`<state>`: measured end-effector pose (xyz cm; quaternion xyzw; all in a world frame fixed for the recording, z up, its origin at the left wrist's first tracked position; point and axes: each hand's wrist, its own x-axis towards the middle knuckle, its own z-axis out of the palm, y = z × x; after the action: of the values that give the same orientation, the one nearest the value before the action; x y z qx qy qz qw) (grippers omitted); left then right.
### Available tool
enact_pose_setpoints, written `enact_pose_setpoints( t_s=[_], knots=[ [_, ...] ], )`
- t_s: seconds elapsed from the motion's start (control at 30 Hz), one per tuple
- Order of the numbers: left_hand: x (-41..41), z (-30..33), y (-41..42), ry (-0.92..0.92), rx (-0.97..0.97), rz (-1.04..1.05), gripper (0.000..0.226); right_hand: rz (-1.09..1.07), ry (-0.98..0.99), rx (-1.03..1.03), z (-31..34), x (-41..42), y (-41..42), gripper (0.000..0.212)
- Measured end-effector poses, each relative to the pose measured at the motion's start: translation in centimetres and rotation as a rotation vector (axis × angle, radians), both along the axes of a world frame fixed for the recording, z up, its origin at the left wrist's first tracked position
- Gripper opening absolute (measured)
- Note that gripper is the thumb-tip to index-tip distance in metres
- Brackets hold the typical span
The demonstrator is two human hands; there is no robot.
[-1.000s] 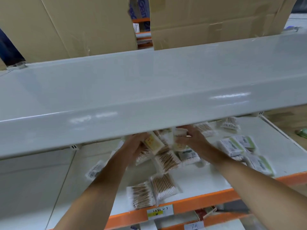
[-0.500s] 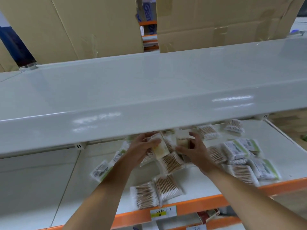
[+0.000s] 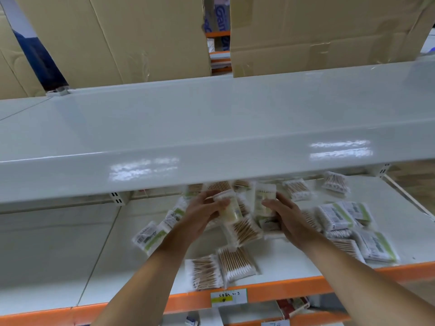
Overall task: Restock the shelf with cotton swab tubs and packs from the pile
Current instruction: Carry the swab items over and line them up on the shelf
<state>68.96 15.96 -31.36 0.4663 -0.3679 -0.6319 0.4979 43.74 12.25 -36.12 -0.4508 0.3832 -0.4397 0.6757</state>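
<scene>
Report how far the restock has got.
Done: nothing visibly lined up yet. In hand: the left hand grips one tub, the right hand another tub, both over the pile. Left: loose packs lie scattered across the shelf.

Glossy pale-grey painted metal upper shelf (image 3: 211, 128), matt creased brown cardboard boxes (image 3: 317, 31), clear crinkly plastic packs of wooden-stemmed cotton swabs (image 3: 235, 261), translucent plastic tubs (image 3: 228, 208), paper price label (image 3: 228, 297)
</scene>
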Motion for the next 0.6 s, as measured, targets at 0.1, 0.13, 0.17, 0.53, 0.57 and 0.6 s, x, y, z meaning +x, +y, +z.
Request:
enact_pose_setpoints(
  t_s=[0.1,0.13,0.17,0.53,0.57,0.6],
  knots=[
    [-0.2,0.1,0.4,-0.019,-0.013,0.003,0.063,-0.002,0.055,-0.049,1.0,-0.2,-0.3,0.044],
    [-0.3,0.3,0.6,-0.022,-0.014,0.002,0.061,-0.005,0.074,-0.066,1.4,-0.5,-0.4,0.043],
    [-0.4,0.4,0.7,-0.023,-0.014,0.005,0.059,-0.006,0.1,-0.076,1.9,-0.8,-0.5,0.045],
    [-1.1,1.1,2.0,0.036,-0.031,0.078,0.047,0.088,0.359,-0.085,6.4,-3.5,-1.8,0.058],
    [-1.2,1.2,2.1,0.036,-0.032,0.084,0.05,0.115,0.351,-0.081,6.6,-3.5,-1.9,0.056],
    [-1.3,1.3,2.1,0.031,-0.033,0.092,0.053,0.132,0.346,-0.078,6.8,-3.2,-2.1,0.056]
  ],
)
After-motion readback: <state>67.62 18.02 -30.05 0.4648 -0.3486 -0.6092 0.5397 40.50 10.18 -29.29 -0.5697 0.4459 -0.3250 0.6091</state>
